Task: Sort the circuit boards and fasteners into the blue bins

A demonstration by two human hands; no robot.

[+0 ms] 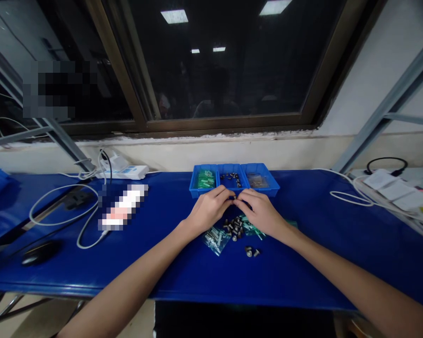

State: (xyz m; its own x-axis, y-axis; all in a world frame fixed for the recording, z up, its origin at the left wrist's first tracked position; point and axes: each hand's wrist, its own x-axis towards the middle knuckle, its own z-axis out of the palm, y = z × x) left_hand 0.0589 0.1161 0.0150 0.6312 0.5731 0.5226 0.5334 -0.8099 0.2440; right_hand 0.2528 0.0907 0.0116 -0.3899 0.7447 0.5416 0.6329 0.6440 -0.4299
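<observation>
Your left hand [213,206] and right hand [262,211], nearly closed, pinch a tiny part [234,197] between them near the blue bins [196,193]; a slack grip could drop it among the loose metal pieces [235,228].

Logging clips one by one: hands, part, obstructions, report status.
Left hand, right hand pinching a small part, mostly hidden. Loose metal pieces nearer. Blue bins just beyond.

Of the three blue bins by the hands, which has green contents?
The leftmost bin in the row; only it shows green contents. The middle bin shows small dark parts, and the rightmost bin shows pale brownish contents.
</observation>
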